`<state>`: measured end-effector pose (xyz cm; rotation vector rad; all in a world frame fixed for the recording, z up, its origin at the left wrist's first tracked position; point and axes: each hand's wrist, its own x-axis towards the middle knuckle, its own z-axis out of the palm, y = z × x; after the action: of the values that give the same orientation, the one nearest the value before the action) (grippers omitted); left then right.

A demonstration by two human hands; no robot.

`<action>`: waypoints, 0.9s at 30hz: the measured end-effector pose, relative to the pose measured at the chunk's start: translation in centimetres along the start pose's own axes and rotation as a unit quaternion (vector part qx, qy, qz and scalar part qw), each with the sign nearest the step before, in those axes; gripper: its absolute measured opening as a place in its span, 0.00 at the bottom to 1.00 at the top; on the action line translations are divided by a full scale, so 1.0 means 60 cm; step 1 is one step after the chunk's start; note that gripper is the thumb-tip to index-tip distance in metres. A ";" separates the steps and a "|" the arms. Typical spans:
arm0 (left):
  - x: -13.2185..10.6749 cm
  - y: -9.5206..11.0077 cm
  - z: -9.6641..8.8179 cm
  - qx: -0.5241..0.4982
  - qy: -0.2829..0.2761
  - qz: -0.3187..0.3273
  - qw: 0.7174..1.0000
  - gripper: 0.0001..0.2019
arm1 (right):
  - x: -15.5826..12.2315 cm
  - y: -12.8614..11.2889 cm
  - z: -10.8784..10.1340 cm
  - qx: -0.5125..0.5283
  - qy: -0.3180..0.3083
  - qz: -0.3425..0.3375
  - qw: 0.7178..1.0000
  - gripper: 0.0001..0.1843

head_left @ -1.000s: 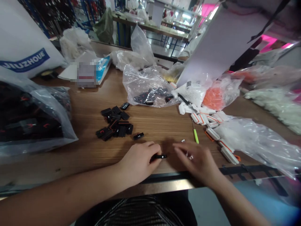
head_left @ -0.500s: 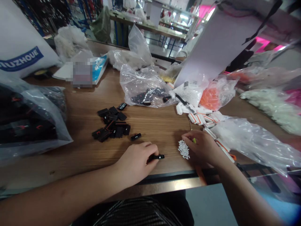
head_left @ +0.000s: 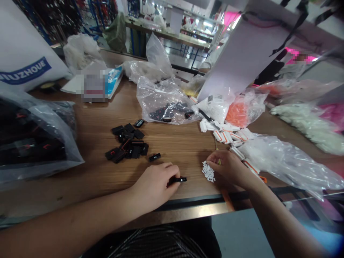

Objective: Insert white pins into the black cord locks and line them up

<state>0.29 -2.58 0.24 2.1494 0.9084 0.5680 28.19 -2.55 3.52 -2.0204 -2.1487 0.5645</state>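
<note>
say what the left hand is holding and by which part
The left hand holds a small black plastic piece in its fingers, gripping the piece's left end while the right end sticks out.

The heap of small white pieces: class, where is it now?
In the head view, the white heap lies on the table, right of centre, beside the right hand, with the black piece in the left hand to its left.

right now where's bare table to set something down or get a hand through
Bare wood lies between the black plastic parts and the clear bag at far left, and in a strip between those parts and the bag above them. The right is crowded: around the right hand, white pieces and orange-striped pieces press against plastic bags.
</note>
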 end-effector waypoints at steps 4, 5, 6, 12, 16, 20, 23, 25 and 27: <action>-0.001 0.001 -0.001 -0.003 0.002 -0.002 1.000 0.02 | 0.000 0.005 -0.004 -0.002 0.029 0.003 1.000 0.10; -0.001 0.001 0.000 -0.003 0.001 -0.003 1.000 0.02 | -0.001 0.007 -0.005 -0.006 0.036 0.003 0.999 0.10; -0.001 0.000 0.000 -0.003 -0.002 -0.004 1.000 0.02 | -0.001 0.009 -0.005 -0.012 0.039 -0.002 0.999 0.11; -0.001 -0.002 0.000 -0.001 -0.010 -0.012 1.000 0.02 | -0.005 0.008 -0.006 -0.056 0.035 -0.055 0.996 0.15; -0.001 -0.002 0.002 -0.005 -0.011 -0.013 1.000 0.02 | -0.006 0.001 -0.008 -0.061 0.037 -0.069 0.995 0.13; 0.000 -0.001 0.001 -0.003 -0.011 -0.015 1.000 0.02 | -0.004 -0.004 -0.003 -0.075 0.042 -0.074 0.994 0.13; 0.000 0.000 0.000 0.002 -0.009 -0.012 1.000 0.02 | 0.002 -0.005 0.003 -0.097 0.050 -0.045 0.993 0.13; 0.000 0.000 0.000 0.002 -0.006 -0.009 1.000 0.02 | 0.007 -0.003 0.005 -0.108 0.049 -0.009 0.993 0.12; 0.000 -0.001 0.000 0.000 -0.002 -0.007 1.000 0.02 | 0.011 0.002 0.002 -0.108 0.046 0.020 0.993 0.11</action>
<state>0.28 -2.56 0.21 2.1425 0.9208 0.5561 28.22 -1.94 3.25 -2.1531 -2.2031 0.2470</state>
